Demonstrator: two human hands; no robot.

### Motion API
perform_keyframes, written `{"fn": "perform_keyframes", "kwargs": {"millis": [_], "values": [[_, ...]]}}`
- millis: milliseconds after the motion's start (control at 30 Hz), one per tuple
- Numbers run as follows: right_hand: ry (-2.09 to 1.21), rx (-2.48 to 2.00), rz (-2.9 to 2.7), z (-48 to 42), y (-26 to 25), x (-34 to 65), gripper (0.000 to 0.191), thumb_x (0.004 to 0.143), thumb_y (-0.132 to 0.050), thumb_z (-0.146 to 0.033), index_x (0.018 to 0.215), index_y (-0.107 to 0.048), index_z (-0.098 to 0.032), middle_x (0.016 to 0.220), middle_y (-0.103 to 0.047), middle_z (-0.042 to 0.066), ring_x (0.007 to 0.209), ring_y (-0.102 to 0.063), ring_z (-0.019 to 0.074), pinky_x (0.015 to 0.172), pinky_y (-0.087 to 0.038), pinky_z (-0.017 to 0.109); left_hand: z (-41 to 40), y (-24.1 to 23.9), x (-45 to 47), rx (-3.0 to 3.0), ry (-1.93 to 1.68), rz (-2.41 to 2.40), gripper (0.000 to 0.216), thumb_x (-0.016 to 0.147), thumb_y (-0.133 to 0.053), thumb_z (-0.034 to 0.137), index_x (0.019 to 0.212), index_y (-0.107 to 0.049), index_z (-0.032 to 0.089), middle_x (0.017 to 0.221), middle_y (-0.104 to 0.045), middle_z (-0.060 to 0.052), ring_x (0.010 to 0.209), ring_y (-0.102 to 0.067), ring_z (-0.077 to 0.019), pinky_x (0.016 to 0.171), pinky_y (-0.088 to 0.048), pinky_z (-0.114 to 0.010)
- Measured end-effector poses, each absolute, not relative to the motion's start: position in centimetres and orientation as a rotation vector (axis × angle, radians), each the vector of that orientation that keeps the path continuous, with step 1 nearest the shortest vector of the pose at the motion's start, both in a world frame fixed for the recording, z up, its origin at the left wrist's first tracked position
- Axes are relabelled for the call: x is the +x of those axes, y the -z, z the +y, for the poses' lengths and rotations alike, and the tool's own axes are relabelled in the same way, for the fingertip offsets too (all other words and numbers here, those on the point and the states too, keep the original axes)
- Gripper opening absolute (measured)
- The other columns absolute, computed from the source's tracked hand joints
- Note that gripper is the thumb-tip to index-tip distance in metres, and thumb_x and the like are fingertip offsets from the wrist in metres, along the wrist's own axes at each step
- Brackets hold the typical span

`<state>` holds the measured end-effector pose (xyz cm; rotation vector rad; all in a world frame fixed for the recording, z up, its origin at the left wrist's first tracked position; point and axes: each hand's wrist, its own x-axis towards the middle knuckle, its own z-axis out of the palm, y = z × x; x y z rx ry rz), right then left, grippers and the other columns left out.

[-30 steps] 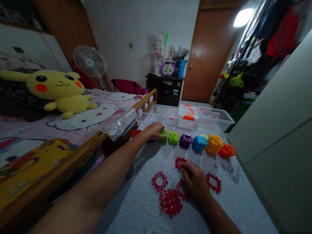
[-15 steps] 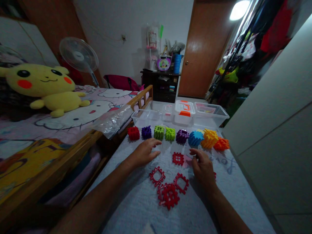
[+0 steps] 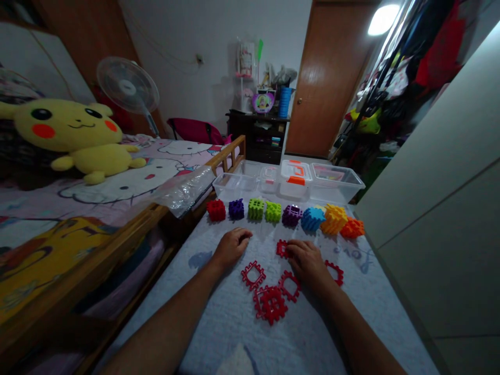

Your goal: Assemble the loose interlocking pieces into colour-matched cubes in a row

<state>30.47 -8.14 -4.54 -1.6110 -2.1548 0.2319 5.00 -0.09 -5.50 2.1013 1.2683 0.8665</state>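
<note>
My right hand (image 3: 308,260) has its fingers closed on the right side of a red interlocking square building piece (image 3: 282,248) with a windowed middle, covering part of it. My left hand (image 3: 233,247) rests on the cloth to the left, fingers loosely bent, with nothing seen in it. Between my forearms lie a red open-frame piece (image 3: 253,275), another red frame (image 3: 289,286) and a small overlapping group of red pieces (image 3: 272,305). One more red frame (image 3: 335,273) is partly hidden behind my right wrist.
Behind my hands runs a row of assembled cubes, from a red cube (image 3: 216,210) to an orange block (image 3: 352,228). Clear plastic bins (image 3: 338,178) and a lidded box (image 3: 296,174) stand farther back. A wooden bed rail (image 3: 156,221) borders the left side.
My right hand has moved left and closed on the windowed red piece, uncovering the frame at right. My left hand has drawn slightly back from the cubes and settled lower.
</note>
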Motion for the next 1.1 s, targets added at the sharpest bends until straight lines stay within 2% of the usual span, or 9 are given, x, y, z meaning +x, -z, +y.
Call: {"fn": "perform_keyframes", "kwargs": {"millis": [167, 367, 500, 600, 767, 967, 1033, 1100], "values": [[-0.22, -1.542, -1.986, -8.1, 4.0, 30.4, 0.024, 0.093, -0.046, -0.023, 0.1, -0.068, -0.018, 0.102, -0.071, 0.011, 0.094, -0.062, 0.0234, 0.086, -0.048, 0.039, -0.2, 5.2, 4.7, 2.007, -0.886, 1.281, 0.021, 0.081, -0.051, 0.021, 0.09, -0.07, 0.019, 0.095, -0.073, -0.005, 0.091, -0.067, -0.0203, 0.089, -0.051, -0.033], [-0.302, -1.647, -1.75, -8.2, 4.1, 31.0, 0.032, 0.092, -0.041, -0.025, 0.115, -0.062, -0.017, 0.087, -0.071, 0.007, 0.075, -0.065, 0.0202, 0.071, -0.05, 0.033, -0.2, 5.1, 4.7, 1.963, -0.881, 1.292, 0.021, 0.08, -0.053, 0.026, 0.09, -0.07, 0.019, 0.092, -0.074, -0.004, 0.088, -0.068, -0.0207, 0.087, -0.052, -0.033], [-0.113, -1.752, -1.886, -8.0, 4.5, 31.1, 0.024, 0.088, -0.047, -0.02, 0.097, -0.069, -0.017, 0.096, -0.067, 0.012, 0.092, -0.06, 0.0258, 0.084, -0.048, 0.04, -0.2, 5.1, 4.7, 1.938, -0.876, 1.282, 0.021, 0.08, -0.054, 0.027, 0.089, -0.07, 0.018, 0.09, -0.074, -0.004, 0.087, -0.068, -0.0208, 0.085, -0.052, -0.033], [-0.009, -1.785, -1.935, -8.1, 4.2, 31.0, 0.025, 0.086, -0.054, -0.021, 0.105, -0.068, -0.015, 0.109, -0.063, 0.015, 0.103, -0.054, 0.0291, 0.091, -0.043, 0.045, -0.1, 5.3, 4.6, 1.917, -0.882, 1.274, 0.021, 0.08, -0.054, 0.028, 0.09, -0.07, 0.018, 0.09, -0.074, -0.005, 0.087, -0.068, -0.021, 0.084, -0.053, -0.033], [-0.175, -1.688, -2.142, -8.7, 4.0, 30.9, 0.027, 0.086, -0.058, -0.026, 0.111, -0.066, -0.019, 0.115, -0.064, 0.01, 0.104, -0.052, 0.0274, 0.091, -0.041, 0.044, 0.0, 5.6, 4.5, 1.899, -0.866, 1.259, 0.022, 0.08, -0.054, 0.028, 0.091, -0.07, 0.017, 0.093, -0.074, -0.005, 0.087, -0.068, -0.0206, 0.084, -0.052, -0.033], [-0.251, -1.567, -2.187, -9.5, 2.3, 29.9, 0.03, 0.081, -0.065, -0.025, 0.111, -0.065, -0.02, 0.119, -0.061, 0.011, 0.109, -0.05, 0.0277, 0.095, -0.04, 0.045, 0.0, 5.4, 4.6, 1.884, -0.873, 1.257, 0.021, 0.08, -0.055, 0.028, 0.09, -0.07, 0.017, 0.091, -0.074, -0.004, 0.085, -0.068, -0.0201, 0.082, -0.053, -0.032], [-0.408, -1.431, -2.292, -10.2, 1.2, 29.1, 0.031, 0.078, -0.071, -0.031, 0.106, -0.065, -0.022, 0.115, -0.06, 0.009, 0.108, -0.051, 0.026, 0.097, -0.039, 0.043, 0.0, 5.4, 4.6, 1.892, -0.876, 1.257, 0.021, 0.08, -0.055, 0.028, 0.09, -0.07, 0.018, 0.09, -0.074, -0.004, 0.084, -0.068, -0.0201, 0.082, -0.053, -0.032], [-0.555, -1.327, -2.393, -11.2, 0.3, 28.3, 0.04, 0.071, -0.077, -0.043, 0.104, -0.065, -0.024, 0.111, -0.06, 0.006, 0.106, -0.051, 0.0257, 0.097, -0.039, 0.043, 0.0, 5.4, 4.6, 1.897, -0.88, 1.258, 0.021, 0.08, -0.055, 0.028, 0.09, -0.07, 0.018, 0.089, -0.074, -0.004, 0.084, -0.068, -0.02, 0.081, -0.053, -0.031]]}}
